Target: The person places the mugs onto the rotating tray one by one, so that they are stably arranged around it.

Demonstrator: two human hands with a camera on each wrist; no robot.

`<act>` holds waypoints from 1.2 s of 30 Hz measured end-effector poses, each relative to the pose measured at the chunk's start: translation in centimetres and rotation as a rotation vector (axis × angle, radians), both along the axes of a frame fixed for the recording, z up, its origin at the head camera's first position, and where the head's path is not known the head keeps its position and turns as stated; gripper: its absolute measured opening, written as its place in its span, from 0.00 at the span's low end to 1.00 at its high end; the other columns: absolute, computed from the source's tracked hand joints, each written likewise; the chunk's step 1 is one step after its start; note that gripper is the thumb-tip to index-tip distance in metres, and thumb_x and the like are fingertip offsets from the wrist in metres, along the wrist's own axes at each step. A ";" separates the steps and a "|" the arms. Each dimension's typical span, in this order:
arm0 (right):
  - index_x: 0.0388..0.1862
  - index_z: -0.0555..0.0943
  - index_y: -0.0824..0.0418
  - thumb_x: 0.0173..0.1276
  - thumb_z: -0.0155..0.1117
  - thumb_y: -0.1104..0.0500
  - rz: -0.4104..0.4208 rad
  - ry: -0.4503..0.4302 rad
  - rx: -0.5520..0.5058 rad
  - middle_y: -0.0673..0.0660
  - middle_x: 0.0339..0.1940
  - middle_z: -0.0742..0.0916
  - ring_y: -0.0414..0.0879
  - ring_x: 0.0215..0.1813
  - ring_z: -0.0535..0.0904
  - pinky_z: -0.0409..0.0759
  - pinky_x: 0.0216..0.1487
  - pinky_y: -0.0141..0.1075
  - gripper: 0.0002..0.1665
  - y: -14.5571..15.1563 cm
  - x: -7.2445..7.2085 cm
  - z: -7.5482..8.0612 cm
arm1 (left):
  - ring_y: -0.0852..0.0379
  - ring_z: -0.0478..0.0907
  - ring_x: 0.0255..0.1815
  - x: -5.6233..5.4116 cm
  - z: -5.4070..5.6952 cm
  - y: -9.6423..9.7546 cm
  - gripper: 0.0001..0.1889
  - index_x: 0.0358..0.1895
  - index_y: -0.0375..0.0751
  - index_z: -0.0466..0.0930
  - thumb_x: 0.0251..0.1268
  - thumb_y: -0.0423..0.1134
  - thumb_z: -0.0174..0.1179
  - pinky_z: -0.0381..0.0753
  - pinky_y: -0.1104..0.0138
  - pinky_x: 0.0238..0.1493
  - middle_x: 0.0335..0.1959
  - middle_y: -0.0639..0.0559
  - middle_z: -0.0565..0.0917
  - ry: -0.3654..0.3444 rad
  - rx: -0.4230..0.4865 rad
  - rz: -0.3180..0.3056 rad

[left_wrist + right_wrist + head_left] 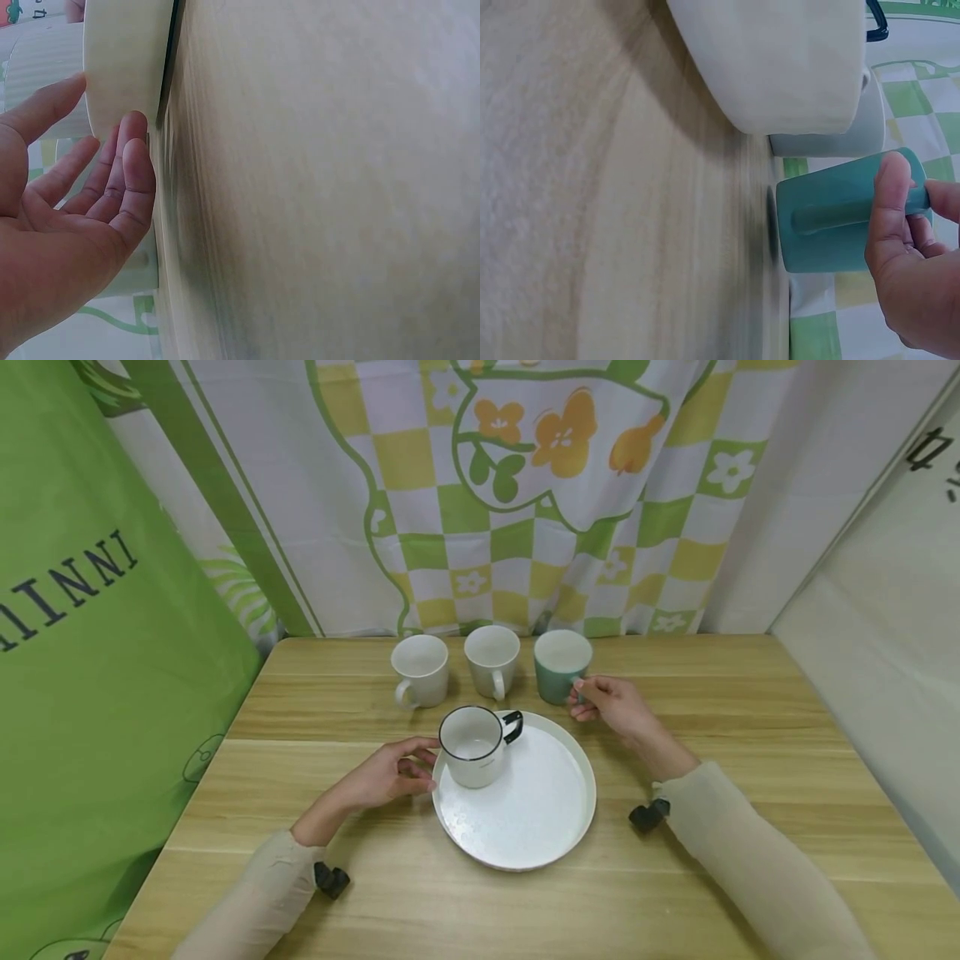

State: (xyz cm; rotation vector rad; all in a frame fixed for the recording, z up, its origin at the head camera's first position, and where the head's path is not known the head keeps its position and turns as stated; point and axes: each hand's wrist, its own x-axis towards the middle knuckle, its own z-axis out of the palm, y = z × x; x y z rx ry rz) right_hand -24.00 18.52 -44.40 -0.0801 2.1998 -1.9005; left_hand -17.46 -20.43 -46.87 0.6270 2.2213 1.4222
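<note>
My right hand (618,710) pinches the handle of a teal mug (555,682) at the back of the table. The right wrist view shows thumb and fingers on that handle; whether the teal mug (832,225) touches the table I cannot tell. At the left rim of a round white tray (532,827), my left hand (386,774) has its fingers loosely bent, with fingertips touching the edge. Upright on the tray's left part stands a white mug with a black rim (472,768) and black handle. In the left wrist view the left palm (75,240) holds nothing.
Left of the teal mug, two white mugs stand in the back row: one in the middle (491,660), one at the left (422,672). A checked curtain (495,543) hangs behind the wooden table (360,877). Green cloth (97,677) hangs at the left.
</note>
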 end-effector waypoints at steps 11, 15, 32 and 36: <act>0.52 0.74 0.79 0.79 0.54 0.56 0.005 0.024 0.002 0.50 0.36 0.85 0.37 0.33 0.84 0.85 0.39 0.29 0.23 0.1 1.0 1.1 | 0.47 0.85 0.47 0.0 0.2 0.0 0.33 0.71 0.32 0.65 0.64 0.30 0.67 0.82 0.71 0.42 0.57 0.29 0.78 -0.003 -0.014 0.003; 0.51 0.74 0.79 0.79 0.53 0.56 0.008 0.025 -0.021 0.49 0.36 0.85 0.37 0.34 0.84 0.85 0.40 0.29 0.22 0.3 1.4 1.3 | 0.47 0.85 0.47 0.1 0.2 0.0 0.33 0.71 0.31 0.65 0.64 0.30 0.67 0.82 0.71 0.42 0.57 0.29 0.78 0.000 -0.012 -0.001; 0.51 0.76 0.74 0.79 0.54 0.51 0.049 0.040 0.067 0.52 0.41 0.84 0.39 0.37 0.84 0.86 0.45 0.34 0.24 1.2 3.6 2.7 | 0.53 0.84 0.45 -0.1 -0.2 -0.1 0.33 0.71 0.32 0.66 0.64 0.31 0.67 0.83 0.71 0.43 0.56 0.30 0.78 0.006 -0.010 -0.009; 0.51 0.76 0.75 0.79 0.54 0.51 0.077 0.048 0.084 0.55 0.43 0.84 0.40 0.38 0.85 0.86 0.46 0.34 0.25 1.3 4.1 3.2 | 0.52 0.84 0.46 -0.1 -0.1 -0.1 0.33 0.71 0.33 0.66 0.63 0.31 0.67 0.83 0.71 0.43 0.57 0.30 0.78 0.001 -0.007 -0.011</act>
